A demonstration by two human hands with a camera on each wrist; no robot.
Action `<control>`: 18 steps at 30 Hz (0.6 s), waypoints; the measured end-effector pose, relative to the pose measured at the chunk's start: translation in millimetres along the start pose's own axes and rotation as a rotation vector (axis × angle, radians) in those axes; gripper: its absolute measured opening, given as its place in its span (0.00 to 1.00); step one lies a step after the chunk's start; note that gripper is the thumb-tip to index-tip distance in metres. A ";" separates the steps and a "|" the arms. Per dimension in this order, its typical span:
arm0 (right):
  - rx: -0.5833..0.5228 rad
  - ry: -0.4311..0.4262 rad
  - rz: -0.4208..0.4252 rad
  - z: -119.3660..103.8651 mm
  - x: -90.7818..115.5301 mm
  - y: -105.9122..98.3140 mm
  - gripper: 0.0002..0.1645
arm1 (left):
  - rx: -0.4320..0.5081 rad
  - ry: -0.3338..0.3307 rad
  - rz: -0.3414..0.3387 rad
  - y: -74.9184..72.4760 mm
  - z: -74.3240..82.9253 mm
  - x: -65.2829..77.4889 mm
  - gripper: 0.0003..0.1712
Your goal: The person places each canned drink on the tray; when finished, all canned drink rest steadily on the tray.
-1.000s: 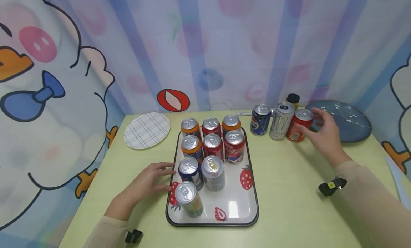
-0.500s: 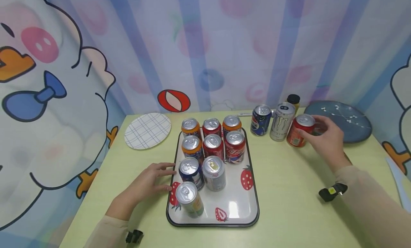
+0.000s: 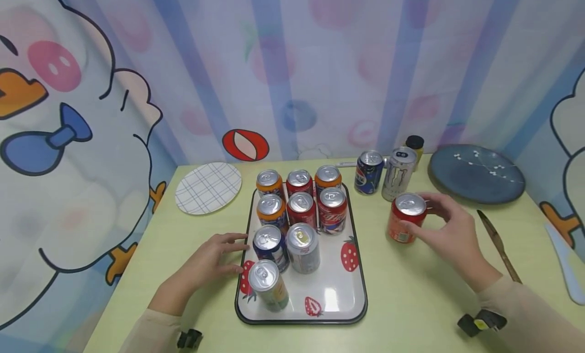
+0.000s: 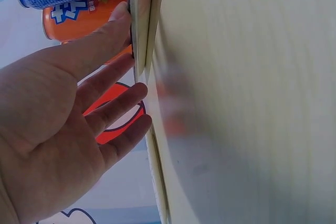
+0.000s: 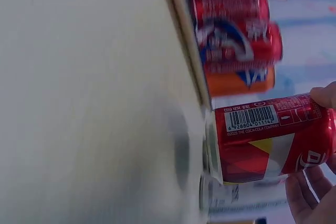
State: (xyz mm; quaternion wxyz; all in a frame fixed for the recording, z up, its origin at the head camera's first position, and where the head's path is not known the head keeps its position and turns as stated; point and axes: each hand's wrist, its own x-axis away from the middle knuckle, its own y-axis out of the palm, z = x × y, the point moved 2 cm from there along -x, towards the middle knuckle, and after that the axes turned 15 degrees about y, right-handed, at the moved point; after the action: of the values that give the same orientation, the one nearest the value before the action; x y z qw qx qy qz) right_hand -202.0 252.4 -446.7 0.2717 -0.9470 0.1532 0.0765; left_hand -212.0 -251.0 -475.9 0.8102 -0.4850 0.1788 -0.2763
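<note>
My right hand (image 3: 450, 233) grips a red Coca-Cola can (image 3: 398, 222) between thumb and fingers, right of the tray. In the right wrist view the can (image 5: 262, 145) shows its barcode, and fingertips curl round its upper part. My left hand (image 3: 205, 259), fingers extended, is at the left rim of a white strawberry-print tray (image 3: 340, 292); in the left wrist view its thumb and fingertips (image 4: 139, 90) lie along that rim. On the tray stand several upright drink cans: orange and red ones behind, a blue can (image 3: 269, 247), a silver can (image 3: 303, 251) and a slim pale can (image 3: 269, 287) in front.
Behind the held can stand a blue Pepsi can (image 3: 367, 174), a tall white Monster can (image 3: 397, 175) and a dark-capped bottle (image 3: 416, 145). A dark blue plate (image 3: 475, 178), a brown knife (image 3: 498, 244) and a pale spatula-like blade (image 3: 564, 266) lie right. A checked plate (image 3: 207, 188) lies back left.
The right hand has brought the red Coca-Cola can from beside the Monster can toward the front and slightly left. The knife now shows behind the wrist. The left hand stays at the tray rim.
</note>
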 end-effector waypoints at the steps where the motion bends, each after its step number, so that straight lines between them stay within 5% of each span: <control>1: -0.016 -0.021 -0.018 -5.0 5.6 2.7 0.41 | -0.004 0.003 0.000 0.3 0.0 0.1 0.31; 18: -0.149 -0.190 -0.380 -69.2 81.6 66.1 0.41 | 0.006 -0.007 0.002 0.1 2.1 0.8 0.31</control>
State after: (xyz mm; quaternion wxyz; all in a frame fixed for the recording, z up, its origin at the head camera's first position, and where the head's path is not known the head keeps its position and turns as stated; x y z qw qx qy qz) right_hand -142.9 141.7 -439.7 0.2238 -0.9649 -0.0601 0.1238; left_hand -210.1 -250.0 -475.1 0.8125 -0.4835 0.1754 -0.2744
